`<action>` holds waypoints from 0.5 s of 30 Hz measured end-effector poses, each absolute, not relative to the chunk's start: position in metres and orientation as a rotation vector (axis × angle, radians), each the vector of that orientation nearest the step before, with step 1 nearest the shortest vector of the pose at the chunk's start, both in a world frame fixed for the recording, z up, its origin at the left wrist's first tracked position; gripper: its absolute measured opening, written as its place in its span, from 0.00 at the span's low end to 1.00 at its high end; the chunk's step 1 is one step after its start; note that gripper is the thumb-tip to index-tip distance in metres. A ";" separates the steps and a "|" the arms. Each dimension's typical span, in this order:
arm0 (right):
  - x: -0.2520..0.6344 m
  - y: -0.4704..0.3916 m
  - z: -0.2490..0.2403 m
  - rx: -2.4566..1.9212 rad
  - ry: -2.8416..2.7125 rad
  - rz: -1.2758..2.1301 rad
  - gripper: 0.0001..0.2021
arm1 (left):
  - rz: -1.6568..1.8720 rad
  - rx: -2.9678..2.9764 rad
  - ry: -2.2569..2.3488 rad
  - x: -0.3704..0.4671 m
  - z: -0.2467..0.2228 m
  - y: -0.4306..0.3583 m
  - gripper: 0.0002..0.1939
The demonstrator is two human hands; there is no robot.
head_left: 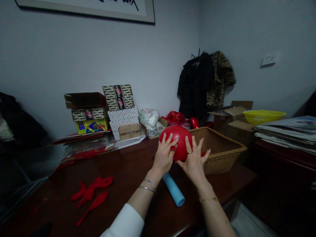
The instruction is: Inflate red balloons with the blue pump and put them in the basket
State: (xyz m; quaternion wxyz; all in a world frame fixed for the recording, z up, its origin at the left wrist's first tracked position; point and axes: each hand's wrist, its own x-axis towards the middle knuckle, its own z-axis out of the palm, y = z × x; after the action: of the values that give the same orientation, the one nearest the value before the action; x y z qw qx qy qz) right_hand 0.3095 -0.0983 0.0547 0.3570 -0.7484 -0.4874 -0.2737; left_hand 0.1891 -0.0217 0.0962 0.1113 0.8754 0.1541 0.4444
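Note:
A blown-up red balloon is between my two hands above the table. My left hand presses its left side, fingers spread over the surface, with the balloon's rolled red mouth by the thumb and forefinger. On the other side my right hand grips it with the fingertips, and a bit of red shows behind the fingers. Below them a light blue tube lies on the table. Several flat red balloons rest on the tabletop at the left.
The dark wooden table bears a wicker basket just right of my hands. Patterned boxes, a plastic bag and red items line the back. Cartons, a yellow basin and stacked papers stand at the right.

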 end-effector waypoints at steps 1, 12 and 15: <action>0.310 -0.099 0.056 -1.922 -1.249 -0.704 0.49 | 1.311 2.577 0.437 0.192 0.099 -0.022 0.20; 0.328 -0.107 0.065 -1.894 -1.074 -0.686 0.46 | 1.289 2.671 0.298 0.218 0.117 -0.028 0.21; 0.334 -0.109 0.064 -1.909 -1.029 -0.688 0.45 | 1.287 2.681 0.271 0.228 0.117 -0.028 0.21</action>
State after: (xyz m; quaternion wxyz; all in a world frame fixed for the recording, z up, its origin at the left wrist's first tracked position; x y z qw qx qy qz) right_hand 0.3345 -0.1092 0.0642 0.4199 -0.7616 -0.4104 -0.2743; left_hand 0.2276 -0.0285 0.1170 0.0779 0.8951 0.0906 0.4296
